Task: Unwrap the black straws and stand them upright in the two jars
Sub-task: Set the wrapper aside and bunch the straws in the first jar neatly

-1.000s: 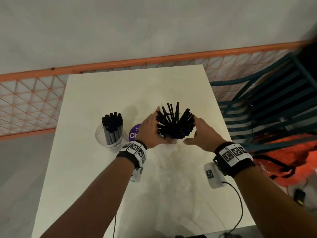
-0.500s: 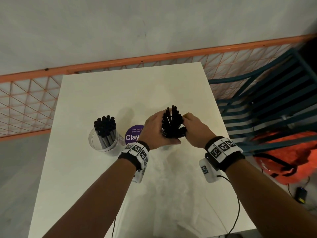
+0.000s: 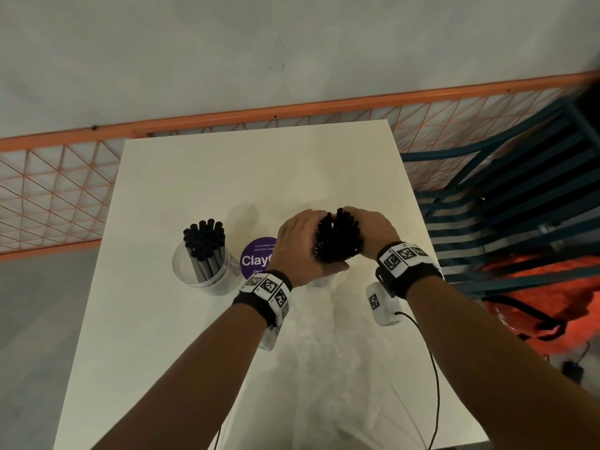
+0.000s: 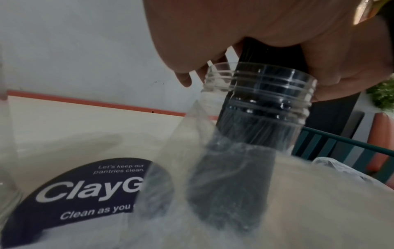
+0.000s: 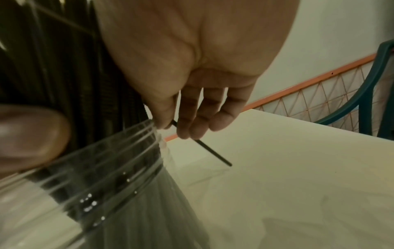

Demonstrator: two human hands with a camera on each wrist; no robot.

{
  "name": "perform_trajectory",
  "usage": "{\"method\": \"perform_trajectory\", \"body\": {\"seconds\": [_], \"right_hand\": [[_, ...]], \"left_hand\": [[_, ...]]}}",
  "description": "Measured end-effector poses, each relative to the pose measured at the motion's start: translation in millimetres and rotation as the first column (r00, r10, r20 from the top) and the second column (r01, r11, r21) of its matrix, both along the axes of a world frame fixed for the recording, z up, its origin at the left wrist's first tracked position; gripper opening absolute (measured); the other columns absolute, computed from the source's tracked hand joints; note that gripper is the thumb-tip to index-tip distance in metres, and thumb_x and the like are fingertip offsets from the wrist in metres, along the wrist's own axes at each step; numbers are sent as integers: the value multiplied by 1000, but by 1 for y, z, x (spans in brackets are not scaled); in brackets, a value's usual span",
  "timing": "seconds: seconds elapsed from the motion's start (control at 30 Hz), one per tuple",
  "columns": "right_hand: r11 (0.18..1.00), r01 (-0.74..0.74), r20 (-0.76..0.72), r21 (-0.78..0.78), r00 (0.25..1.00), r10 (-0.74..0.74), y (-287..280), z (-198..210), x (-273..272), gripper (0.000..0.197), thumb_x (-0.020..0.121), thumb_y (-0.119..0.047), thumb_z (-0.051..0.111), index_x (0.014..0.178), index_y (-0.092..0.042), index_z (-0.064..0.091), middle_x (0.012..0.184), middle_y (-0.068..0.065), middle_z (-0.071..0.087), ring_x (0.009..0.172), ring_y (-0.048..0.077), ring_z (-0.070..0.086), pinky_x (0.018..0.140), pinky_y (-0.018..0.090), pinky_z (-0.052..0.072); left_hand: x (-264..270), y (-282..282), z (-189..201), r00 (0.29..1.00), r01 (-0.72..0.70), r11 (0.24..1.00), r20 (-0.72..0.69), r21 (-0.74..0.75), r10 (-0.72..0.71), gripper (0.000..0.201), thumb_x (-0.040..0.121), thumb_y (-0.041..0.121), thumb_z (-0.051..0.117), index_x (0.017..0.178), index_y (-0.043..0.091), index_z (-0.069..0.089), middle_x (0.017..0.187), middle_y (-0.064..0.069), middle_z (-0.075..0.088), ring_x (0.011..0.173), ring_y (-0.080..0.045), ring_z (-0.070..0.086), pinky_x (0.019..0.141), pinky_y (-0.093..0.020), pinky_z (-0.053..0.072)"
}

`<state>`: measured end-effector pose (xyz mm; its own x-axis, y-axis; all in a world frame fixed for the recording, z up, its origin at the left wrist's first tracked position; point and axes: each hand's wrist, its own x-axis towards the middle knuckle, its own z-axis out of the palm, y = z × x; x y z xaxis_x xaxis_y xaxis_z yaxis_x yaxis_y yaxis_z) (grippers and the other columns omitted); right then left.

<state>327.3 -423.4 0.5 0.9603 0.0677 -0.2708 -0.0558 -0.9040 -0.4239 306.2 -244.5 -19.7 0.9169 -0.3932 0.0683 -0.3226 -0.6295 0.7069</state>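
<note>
Both hands, left hand (image 3: 300,246) and right hand (image 3: 373,232), clasp the straw bundle (image 3: 337,237) in the clear jar (image 4: 262,104) mid-frame; second filled jar (image 3: 203,267) sits left on the surface (image 3: 259,170).

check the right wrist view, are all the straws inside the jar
No, one black straw sticks out past the right hand's fingers, outside the jar.

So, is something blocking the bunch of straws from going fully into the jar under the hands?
Mostly no: the bunch already stands in the jar. But one stray straw sticks out past the rim, under the right hand.
</note>
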Motion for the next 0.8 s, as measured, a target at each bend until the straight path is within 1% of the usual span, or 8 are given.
{"method": "perform_trajectory", "body": {"seconds": [0.13,0.23,0.37,0.47,0.53,0.6,0.7,0.8], "right_hand": [[945,287,156,158,938,-310,-15,10,-3,19,96,-39,47,105,-28,59,94,-3,70,85,26,64,78,41,53],[753,467,217,463,764,-607,-29,27,-7,25,97,-47,42,98,-27,57,88,-7,66,84,21,65,82,46,54],[556,263,309,788,613,-727,-36,75,-20,18,97,-40,42,85,-29,49,72,-9,50,65,15,47,62,34,45],[391,66,254,918,658,-709,-31,103,-33,20,103,-25,39,86,-19,47,72,-3,44,59,8,38,52,17,37],[471,96,249,877,748,-616,-24,106,-36,21,102,-26,41,83,-23,50,69,-5,45,55,5,39,50,19,35],[698,134,291,703,841,-455,-16,94,-38,18,100,-32,46,87,-27,57,71,-8,55,60,5,49,56,26,41],[884,82,273,461,934,-229,-7,68,-43,17,92,-38,59,104,-28,65,96,-5,64,80,4,58,74,30,50],[878,132,165,461,959,-231,-8,52,-47,72,70,-58,75,133,-35,48,118,-7,50,91,0,52,78,23,47]], "left_hand": [[3,1,0,1000,-23,1000,-14,-4,23,93,53,63,80,131,24,51,120,6,61,120,-21,54,104,-48,42],[4,2,-2,998,-32,999,-45,0,32,94,52,65,81,132,28,49,125,8,61,125,-21,52,107,-49,40],[4,-1,3,998,-30,1000,-48,8,30,92,54,59,84,133,29,49,128,9,61,127,-19,50,111,-43,36],[4,-3,6,998,-30,999,-46,14,31,91,54,58,84,132,28,49,127,8,61,127,-19,50,111,-38,35],[4,-4,8,999,-35,999,-32,2,35,90,52,57,84,131,27,51,126,7,62,125,-19,52,110,-38,37],[4,-5,9,999,-33,999,-33,-6,32,91,52,55,86,131,26,51,127,8,62,125,-18,52,109,-40,38],[3,-7,12,999,-26,999,-46,-18,26,96,53,53,88,135,25,48,132,7,60,128,-19,51,111,-39,36],[0,-7,15,999,-22,999,-34,-26,22,94,55,53,88,136,24,47,132,6,61,128,-21,51,111,-41,36]]}}
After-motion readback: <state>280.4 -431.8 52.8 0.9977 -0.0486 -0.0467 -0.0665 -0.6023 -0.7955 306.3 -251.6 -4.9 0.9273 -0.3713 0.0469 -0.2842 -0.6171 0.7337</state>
